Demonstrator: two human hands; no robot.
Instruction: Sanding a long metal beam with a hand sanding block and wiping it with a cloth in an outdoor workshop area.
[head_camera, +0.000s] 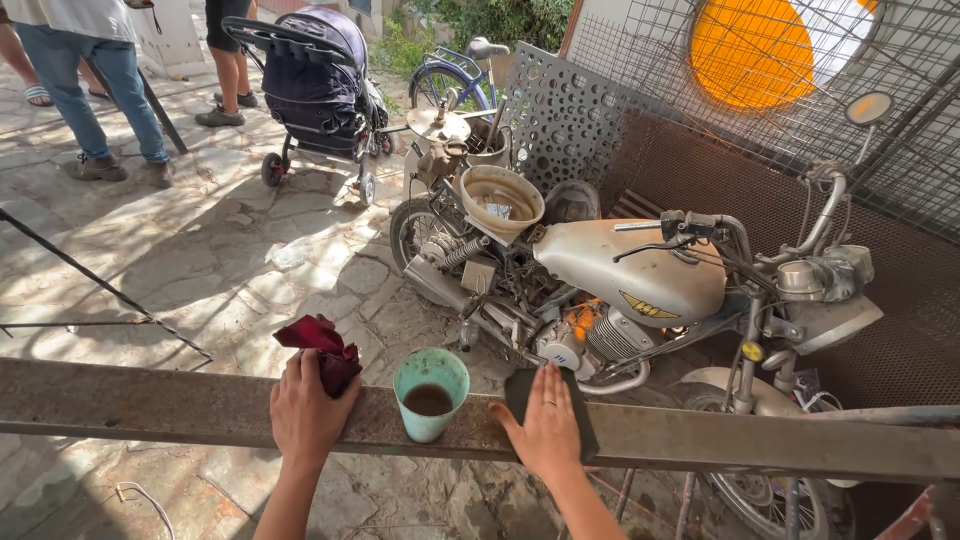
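While the left hand is bunching a soft red rag on the beam, the right hand is pressing flat, fingers spread, on a dark pad. Both probably flex easily, best gripped at an edge.

A green cup is standing on the metal beam between the two hands, blocking that gap. Bare beam is lying open to the left; a motorcycle is crowding the space beyond.
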